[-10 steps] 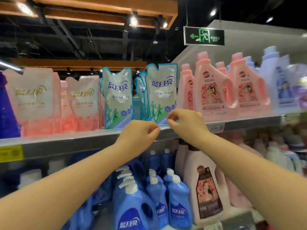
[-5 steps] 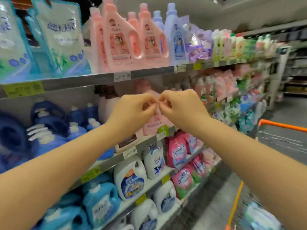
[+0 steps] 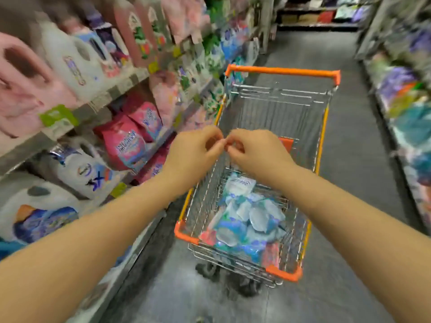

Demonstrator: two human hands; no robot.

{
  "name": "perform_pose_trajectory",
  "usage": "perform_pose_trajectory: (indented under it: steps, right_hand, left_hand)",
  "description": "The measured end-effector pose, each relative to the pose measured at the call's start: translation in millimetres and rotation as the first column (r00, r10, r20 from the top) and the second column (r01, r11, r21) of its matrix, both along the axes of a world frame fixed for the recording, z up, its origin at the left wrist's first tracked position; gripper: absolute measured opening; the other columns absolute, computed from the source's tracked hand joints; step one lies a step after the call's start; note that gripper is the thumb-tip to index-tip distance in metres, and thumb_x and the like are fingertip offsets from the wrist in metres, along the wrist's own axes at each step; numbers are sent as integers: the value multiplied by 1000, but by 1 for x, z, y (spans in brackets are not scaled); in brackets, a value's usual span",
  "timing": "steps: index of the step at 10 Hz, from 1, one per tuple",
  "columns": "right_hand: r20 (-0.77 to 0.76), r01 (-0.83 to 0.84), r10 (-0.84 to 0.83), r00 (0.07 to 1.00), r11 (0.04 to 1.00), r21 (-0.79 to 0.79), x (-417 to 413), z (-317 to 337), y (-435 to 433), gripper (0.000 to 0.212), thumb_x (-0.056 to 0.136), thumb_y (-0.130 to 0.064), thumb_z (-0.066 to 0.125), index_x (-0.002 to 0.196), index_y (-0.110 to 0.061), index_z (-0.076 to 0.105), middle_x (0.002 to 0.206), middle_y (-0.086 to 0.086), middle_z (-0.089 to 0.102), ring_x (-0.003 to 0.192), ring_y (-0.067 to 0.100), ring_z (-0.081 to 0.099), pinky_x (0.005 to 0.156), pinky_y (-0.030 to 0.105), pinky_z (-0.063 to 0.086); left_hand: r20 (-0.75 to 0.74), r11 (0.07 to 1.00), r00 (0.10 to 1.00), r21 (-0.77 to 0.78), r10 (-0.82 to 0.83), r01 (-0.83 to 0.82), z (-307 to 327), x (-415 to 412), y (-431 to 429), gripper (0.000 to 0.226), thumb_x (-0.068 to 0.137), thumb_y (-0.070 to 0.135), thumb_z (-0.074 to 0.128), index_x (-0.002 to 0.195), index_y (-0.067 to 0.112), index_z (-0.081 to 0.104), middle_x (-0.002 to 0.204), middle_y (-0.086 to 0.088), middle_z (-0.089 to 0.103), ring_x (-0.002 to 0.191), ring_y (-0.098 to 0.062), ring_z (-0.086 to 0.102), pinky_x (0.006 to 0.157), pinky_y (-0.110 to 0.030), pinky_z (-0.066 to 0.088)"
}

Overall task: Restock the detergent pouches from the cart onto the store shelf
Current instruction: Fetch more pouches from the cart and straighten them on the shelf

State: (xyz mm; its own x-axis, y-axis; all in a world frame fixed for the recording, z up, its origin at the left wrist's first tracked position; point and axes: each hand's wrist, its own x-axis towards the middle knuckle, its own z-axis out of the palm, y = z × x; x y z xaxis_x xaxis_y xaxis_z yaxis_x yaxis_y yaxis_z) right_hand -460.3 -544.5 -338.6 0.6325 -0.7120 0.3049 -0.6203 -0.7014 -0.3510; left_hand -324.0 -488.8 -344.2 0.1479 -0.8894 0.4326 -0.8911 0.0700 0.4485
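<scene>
A wire shopping cart with orange trim stands in the aisle ahead of me. Several blue and white detergent pouches lie piled in its basket. My left hand and my right hand hover above the cart's near half, fingers curled, fingertips almost meeting. Neither hand holds anything that I can see. The store shelf runs along my left. The view is blurred by motion.
The left shelving carries pink and white detergent jugs and pink bags. Another stocked shelf lines the right side. Grey aisle floor runs between them, with more shelving at the far end.
My view has swung from the upper shelf with the blue pouches down and right to the cart. Both hands stayed together, fingertips close, and now hang over the cart.
</scene>
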Motion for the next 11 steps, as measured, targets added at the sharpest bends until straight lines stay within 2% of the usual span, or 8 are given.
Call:
perform_pose_trajectory:
  steps: [1, 3, 4, 6, 7, 8, 10, 11]
  right_hand:
    - [-39, 125, -120, 992, 978, 165, -25, -53, -27, 22, 90, -25, 52, 105, -18, 67, 99, 6, 71, 98, 28, 62, 78, 36, 47]
    - [-194, 421, -382, 904, 709, 566, -51, -199, -77, 44, 89, -24, 55, 132, -15, 48, 130, 10, 55, 120, 29, 51, 98, 36, 42]
    - [-268, 576, -582, 768, 445, 685, -53, -267, -85, 54, 91, -29, 54, 139, -10, 37, 138, 19, 41, 126, 35, 43, 103, 39, 36]
    - [-400, 545, -787, 471, -97, 833, -59, -354, -100, 50, 100, -37, 33, 139, -5, 36, 140, 21, 41, 129, 34, 41, 104, 38, 33]
    - [-458, 457, -804, 378, -268, 848, -64, -380, -106, 47, 102, -36, 23, 108, 2, 51, 141, 20, 41, 130, 32, 40, 99, 34, 36]
    - [-474, 427, -818, 325, -321, 846, -66, -406, -113, 34, 101, -25, 36, 113, 4, 49, 140, 22, 43, 129, 33, 43, 89, 33, 41]
    - [-375, 82, -915, 150, -367, 927, -61, -441, -119, 70, 58, -44, 64, 115, -4, 61, 121, 19, 62, 105, 34, 61, 96, 46, 48]
    - [-347, -9, -935, 77, -349, 937, -60, -420, -120, 44, 78, -22, 65, 116, -1, 60, 105, 13, 62, 88, 26, 59, 74, 35, 52]
  left_hand:
    - [-67, 993, 998, 119, -16, 24, -51, -16, -39, 13, 86, 23, 60, 90, 13, 66, 72, 6, 61, 70, -13, 55, 65, -24, 34]
    - [-146, 843, 988, 524, -55, 124, -194, -24, -121, 45, 86, 27, 60, 127, 15, 46, 112, -4, 61, 102, -24, 58, 80, -30, 41]
    - [-201, 710, 979, 693, 22, 126, -264, -29, -141, 61, 88, 30, 59, 139, 11, 32, 132, -17, 49, 119, -31, 49, 91, -34, 38]
    - [-306, 553, 951, 800, 41, 234, -353, -57, -181, 68, 93, 35, 52, 148, 12, 18, 145, -20, 38, 132, -32, 39, 106, -36, 32]
    - [-286, 476, 957, 848, 44, 232, -377, -77, -207, 50, 97, 37, 42, 139, 11, 36, 135, -21, 49, 124, -34, 46, 98, -33, 34]
    - [-165, 431, 986, 892, 38, 133, -393, -89, -228, 44, 93, 37, 45, 119, 3, 52, 125, -22, 56, 116, -34, 52, 89, -32, 39]
    - [-147, 307, 989, 942, 24, 133, -393, -101, -235, 56, 84, 42, 63, 118, -2, 57, 123, -20, 58, 113, -30, 55, 87, -32, 43]
    - [-268, 263, 944, 941, 190, 215, -386, -99, -232, 50, 79, 29, 72, 116, -1, 57, 120, -18, 60, 95, -26, 58, 73, -30, 43]
